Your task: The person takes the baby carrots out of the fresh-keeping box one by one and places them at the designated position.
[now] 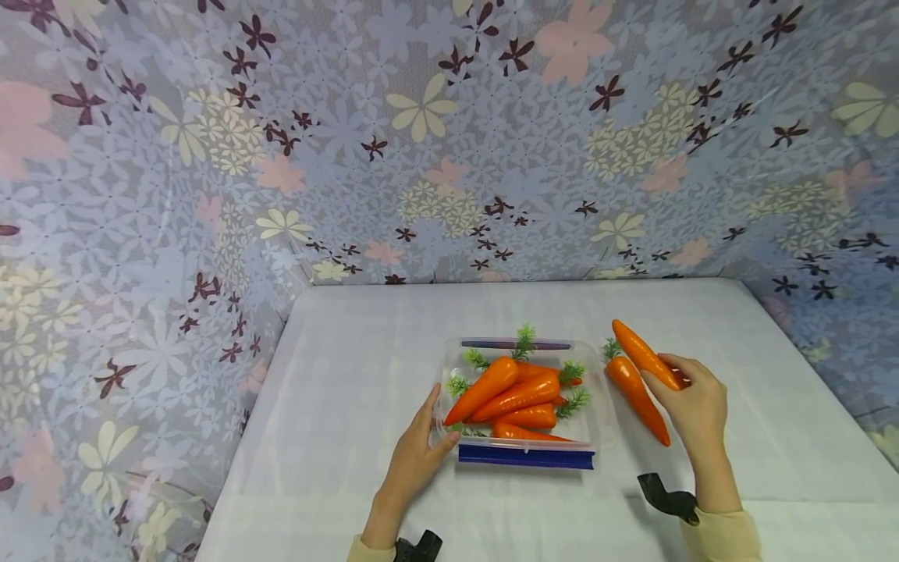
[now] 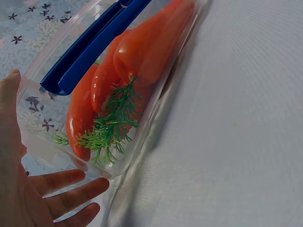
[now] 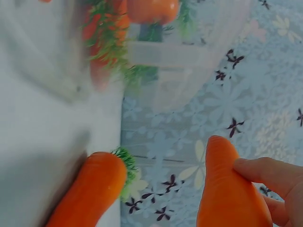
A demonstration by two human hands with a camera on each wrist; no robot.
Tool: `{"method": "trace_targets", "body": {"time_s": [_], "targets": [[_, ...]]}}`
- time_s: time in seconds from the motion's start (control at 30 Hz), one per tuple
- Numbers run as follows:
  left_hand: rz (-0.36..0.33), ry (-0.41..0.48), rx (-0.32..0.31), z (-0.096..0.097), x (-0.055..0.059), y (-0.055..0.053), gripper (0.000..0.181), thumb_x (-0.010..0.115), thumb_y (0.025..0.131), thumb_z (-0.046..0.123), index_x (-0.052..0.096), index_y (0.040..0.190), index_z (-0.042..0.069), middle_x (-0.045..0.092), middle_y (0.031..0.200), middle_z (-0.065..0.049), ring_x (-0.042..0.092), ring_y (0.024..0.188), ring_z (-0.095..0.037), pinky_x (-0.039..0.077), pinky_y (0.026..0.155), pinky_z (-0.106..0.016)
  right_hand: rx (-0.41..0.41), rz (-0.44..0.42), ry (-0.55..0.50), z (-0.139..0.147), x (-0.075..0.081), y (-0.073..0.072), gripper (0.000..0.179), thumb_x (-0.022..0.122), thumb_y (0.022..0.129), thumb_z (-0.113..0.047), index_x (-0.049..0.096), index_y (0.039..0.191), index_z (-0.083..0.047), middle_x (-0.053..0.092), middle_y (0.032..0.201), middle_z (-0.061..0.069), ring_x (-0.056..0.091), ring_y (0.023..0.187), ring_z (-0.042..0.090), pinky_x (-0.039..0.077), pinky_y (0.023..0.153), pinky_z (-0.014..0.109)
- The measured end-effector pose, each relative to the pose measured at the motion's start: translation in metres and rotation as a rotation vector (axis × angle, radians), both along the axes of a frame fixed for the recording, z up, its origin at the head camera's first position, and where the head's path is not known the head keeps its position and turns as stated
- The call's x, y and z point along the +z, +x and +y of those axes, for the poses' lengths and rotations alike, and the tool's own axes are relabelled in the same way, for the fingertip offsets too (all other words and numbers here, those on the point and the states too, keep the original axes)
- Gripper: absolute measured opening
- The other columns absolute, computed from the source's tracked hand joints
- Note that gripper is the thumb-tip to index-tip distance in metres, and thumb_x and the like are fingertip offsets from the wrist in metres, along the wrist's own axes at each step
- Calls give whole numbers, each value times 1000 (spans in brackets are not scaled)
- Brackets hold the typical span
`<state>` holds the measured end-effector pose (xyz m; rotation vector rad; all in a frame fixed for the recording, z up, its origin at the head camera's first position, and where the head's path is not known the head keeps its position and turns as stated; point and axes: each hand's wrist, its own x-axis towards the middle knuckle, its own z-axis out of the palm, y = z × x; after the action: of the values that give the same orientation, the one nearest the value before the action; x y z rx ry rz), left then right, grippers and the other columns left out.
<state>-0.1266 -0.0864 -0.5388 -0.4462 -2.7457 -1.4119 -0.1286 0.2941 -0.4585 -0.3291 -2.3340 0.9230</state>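
A clear plastic box (image 1: 600, 406) with blue clips stands on the white table, with several toy carrots (image 1: 523, 394) with green leafy tops heaped inside. Against the box's left side rests my left hand (image 1: 414, 453), thumb by the front corner and fingers spread along the wall; the left wrist view shows its fingers (image 2: 71, 196) straight at the box's bottom edge. My right hand (image 1: 698, 398) pinches one carrot (image 1: 642, 353) between thumb and fingers, to the right of the box. Below it another carrot (image 1: 639, 400) with a green top lies on the table.
The white-covered table (image 1: 337, 375) reaches to a flower-patterned cloth wall (image 1: 421, 179) at the back and both sides. A blue clip (image 1: 527, 457) hangs folded outward at the box's front, and a second blue clip (image 1: 516, 344) is at its back.
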Motion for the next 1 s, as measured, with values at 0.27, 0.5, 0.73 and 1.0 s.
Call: {"method": "trace_targets", "body": {"time_s": [0.27,0.5,0.73,1.0], "targets": [[-3,13,-2,0,0,-1,76,60,90,40,16,153,33,35,154,-8,61,109,-28,47,92,-53,-57,-63,16,9,-13,-2,32,78,75,-10,71,104,2,68,94,22,34,67,-21,31,59,5],[9,-3,0,0,-3,-1,77,60,90,40,17,153,31,37,153,-9,61,107,-25,49,89,-49,-74,-114,-11,17,-27,-1,34,77,78,-11,69,107,3,67,98,24,33,68,-18,30,60,4],[8,-7,3,-1,-1,-1,76,58,90,44,18,153,29,40,151,-9,61,104,-23,49,85,-46,-115,-225,-36,26,-38,0,36,72,82,-16,66,113,2,66,106,24,48,78,5,32,62,11],[3,-10,1,0,-1,-1,78,61,90,37,17,153,29,38,152,-10,61,104,-24,49,85,-47,-124,-276,-35,34,-49,0,36,70,84,-15,65,114,4,65,105,28,58,88,33,32,59,13]]}}
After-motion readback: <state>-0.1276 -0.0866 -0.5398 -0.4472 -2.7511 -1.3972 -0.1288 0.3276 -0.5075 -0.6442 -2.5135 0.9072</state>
